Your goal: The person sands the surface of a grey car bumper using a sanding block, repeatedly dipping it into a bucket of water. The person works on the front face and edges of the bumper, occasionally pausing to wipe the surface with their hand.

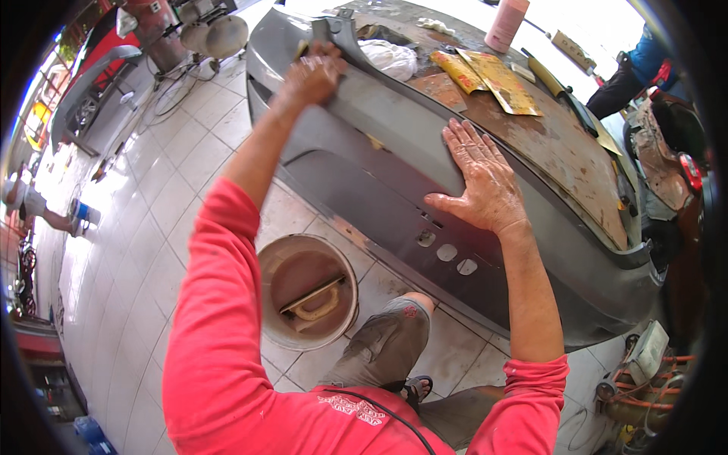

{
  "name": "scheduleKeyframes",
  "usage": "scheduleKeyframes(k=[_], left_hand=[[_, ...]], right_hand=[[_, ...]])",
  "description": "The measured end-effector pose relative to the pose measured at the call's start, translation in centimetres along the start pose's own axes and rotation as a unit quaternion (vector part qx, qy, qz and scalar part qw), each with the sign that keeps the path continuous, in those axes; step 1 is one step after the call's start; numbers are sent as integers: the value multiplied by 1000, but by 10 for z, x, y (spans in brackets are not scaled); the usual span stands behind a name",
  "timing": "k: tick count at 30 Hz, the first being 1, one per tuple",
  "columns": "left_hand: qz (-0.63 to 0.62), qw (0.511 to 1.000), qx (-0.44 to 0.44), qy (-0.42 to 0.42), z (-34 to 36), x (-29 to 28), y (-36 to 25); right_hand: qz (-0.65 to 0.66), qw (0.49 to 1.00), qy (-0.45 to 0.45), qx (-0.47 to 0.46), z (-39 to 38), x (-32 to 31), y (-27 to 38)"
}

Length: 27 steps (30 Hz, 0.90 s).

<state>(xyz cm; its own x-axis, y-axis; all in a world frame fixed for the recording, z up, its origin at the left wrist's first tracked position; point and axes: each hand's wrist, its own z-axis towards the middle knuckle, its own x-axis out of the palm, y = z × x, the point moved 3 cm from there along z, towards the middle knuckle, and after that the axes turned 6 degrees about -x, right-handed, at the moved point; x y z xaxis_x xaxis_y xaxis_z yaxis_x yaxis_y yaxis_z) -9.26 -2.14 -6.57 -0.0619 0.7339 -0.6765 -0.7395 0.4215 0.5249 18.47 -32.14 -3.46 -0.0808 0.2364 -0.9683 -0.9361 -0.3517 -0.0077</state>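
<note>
My left hand [315,76], blurred, is closed at the upper left end of a grey plastic bumper [394,182], with a small yellowish piece at its fingers that I cannot make out clearly. My right hand [474,178] lies open and wet on the bumper's face, fingers stretched toward its upper edge. Cutouts [447,252] show lower on the bumper. Below it on the tiled floor stands a bucket [267,292] of murky liquid, holding a sanding float [312,309] with a handle.
The bumper leans along a stained tabletop [576,167] bearing yellow packets [500,83], a white rag [388,57] and a pink bottle [506,23]. Another person [644,57] is at upper right, another [30,201] at far left. A wheeled machine [637,371] stands lower right; cables [163,98] lie upper left.
</note>
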Motion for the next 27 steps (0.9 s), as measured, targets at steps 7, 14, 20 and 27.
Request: scheduleKeyframes(k=[7,14,20,27], left_hand=[[-474,869,5,-146,-73,-118,-118],[-52,967,-155,-198,-54,-19,-31],[-533,824,-79,-173,-86,-116,-136],[-168,938,-285,-108,-68,6,-18]], right_hand=[[-41,999,8,31,-17,-4,-17],[-10,1000,8,18,-6,-7,-4],[-26,999,9,38,-15,-6,-13],[9,1000,7,27,-4,-4,-5]])
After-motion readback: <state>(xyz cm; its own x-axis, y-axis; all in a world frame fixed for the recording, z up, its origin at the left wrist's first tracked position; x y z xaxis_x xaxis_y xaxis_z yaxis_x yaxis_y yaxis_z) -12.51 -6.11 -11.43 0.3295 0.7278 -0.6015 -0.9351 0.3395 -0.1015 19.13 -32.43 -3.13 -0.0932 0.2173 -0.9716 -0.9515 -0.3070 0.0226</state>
